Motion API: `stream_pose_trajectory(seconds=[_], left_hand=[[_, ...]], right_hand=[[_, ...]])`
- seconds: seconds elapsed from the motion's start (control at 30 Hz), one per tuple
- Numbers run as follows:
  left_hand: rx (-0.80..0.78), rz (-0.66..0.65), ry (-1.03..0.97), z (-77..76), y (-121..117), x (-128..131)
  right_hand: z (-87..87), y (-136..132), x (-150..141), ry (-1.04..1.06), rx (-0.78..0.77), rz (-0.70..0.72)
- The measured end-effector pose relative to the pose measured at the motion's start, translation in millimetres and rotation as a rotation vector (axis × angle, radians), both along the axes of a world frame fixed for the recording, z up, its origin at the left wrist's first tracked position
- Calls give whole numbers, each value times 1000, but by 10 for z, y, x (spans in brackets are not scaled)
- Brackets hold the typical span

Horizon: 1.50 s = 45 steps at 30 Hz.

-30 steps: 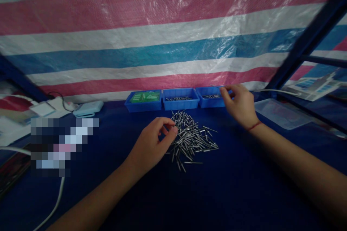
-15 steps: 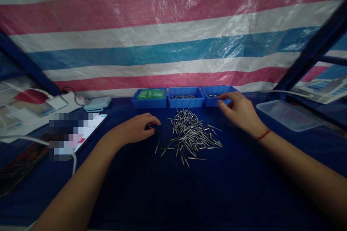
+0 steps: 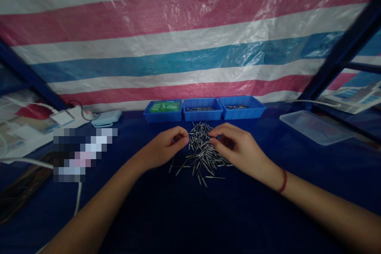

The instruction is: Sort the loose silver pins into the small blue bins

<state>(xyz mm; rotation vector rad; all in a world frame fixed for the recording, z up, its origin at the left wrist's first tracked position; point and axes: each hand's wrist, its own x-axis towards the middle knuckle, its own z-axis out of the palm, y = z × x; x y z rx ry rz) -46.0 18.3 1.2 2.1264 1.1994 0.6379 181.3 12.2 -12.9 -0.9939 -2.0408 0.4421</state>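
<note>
A heap of silvery blind rivets [image 3: 205,154] lies on the dark blue table, a few of them strewn at its near left edge. At the heap's left side is my left hand [image 3: 166,147], thumb and forefinger pinched together on what looks like a thin blind rivet, mostly hidden by the fingertips. My right hand [image 3: 238,145] hovers over the heap's right part, thumb and forefinger slightly apart with nothing visible between them. Behind the heap, the middle blue bin [image 3: 203,116] and the right blue bin [image 3: 242,114] each hold some rivets.
The left blue bin [image 3: 163,117] contains a green packet [image 3: 164,106]. A clear plastic lid [image 3: 315,127] lies to the right. On the left are a phone [image 3: 24,190], a blurred-out patch, a light blue case [image 3: 107,118], a power strip and a white cable [image 3: 77,198].
My right hand has come from the right bin back to the heap. My left hand drew left away from the heap, leaving a few rivets apart, then returned to its edge.
</note>
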Motion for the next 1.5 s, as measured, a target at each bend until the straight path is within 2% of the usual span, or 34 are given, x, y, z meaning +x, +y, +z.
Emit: stream_pose_trajectory(seconds=[0.1, 0.2, 0.37, 0.53, 0.6, 0.8, 1.0, 1.1, 1.23, 1.37, 1.43, 1.5], left_hand=[[-119, -62, -171, -30, -131, 211], [-205, -106, -257, -59, -217, 313], [-272, -111, -301, -48, -262, 332], [-282, -114, -300, -55, -266, 327], [-243, -98, -291, -63, -261, 326], [10, -23, -187, -71, -253, 326], [344, 79, -116, -60, -299, 315], [464, 83, -74, -44, -318, 307], [507, 69, -79, -26, -329, 306], [459, 78, -87, -26, -322, 299], [432, 111, -71, -31, -310, 291], [404, 156, -37, -34, -300, 281]], right_hand=[[22, -147, -99, 131, -48, 44], [42, -210, -126, 194, -73, 77], [25, -225, -133, 253, -101, 171], [18, -238, -148, 267, -106, 153], [33, -243, -150, 261, -93, 134], [53, -246, -132, 241, -22, 99], [34, -199, -85, 149, 142, 107], [21, -180, -91, 137, 108, 103], [-19, -187, -129, 142, 26, 147], [-35, -193, -146, 132, -19, 199], [-22, -140, -113, 118, -7, 163], [-4, -20, -29, 111, 34, 47]])
